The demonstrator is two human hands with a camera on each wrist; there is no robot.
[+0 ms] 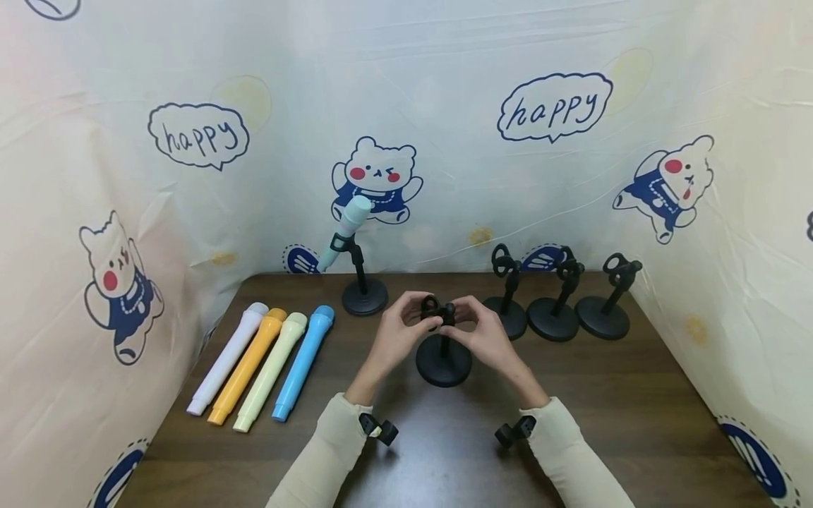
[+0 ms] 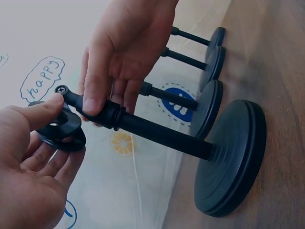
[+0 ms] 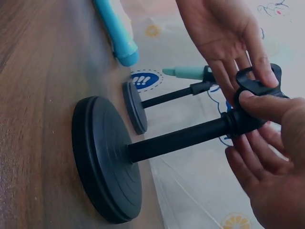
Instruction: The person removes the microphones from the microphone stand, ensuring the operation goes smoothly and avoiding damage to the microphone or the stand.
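A black microphone stand (image 1: 443, 362) with a round base stands upright on the table between both hands. My left hand (image 1: 400, 330) pinches the ring-shaped clip (image 2: 71, 128) at its top, thumb on one side and fingers on the other. With thumb and fingers, my right hand (image 1: 485, 331) grips the joint at the top of the pole (image 3: 183, 139), just beside the clip. The clip holds no microphone. Behind, to the left, a pale teal microphone (image 1: 351, 220) sits tilted in the clip of another black stand (image 1: 365, 296).
On the left of the brown table (image 1: 603, 437) lie a white microphone (image 1: 229, 358), an orange one (image 1: 248, 367), a pale yellow-green one (image 1: 271, 372) and a blue one (image 1: 304, 363). Three black stands (image 1: 552, 319) stand at the back right. A patterned cloth (image 1: 444, 176) hangs behind.
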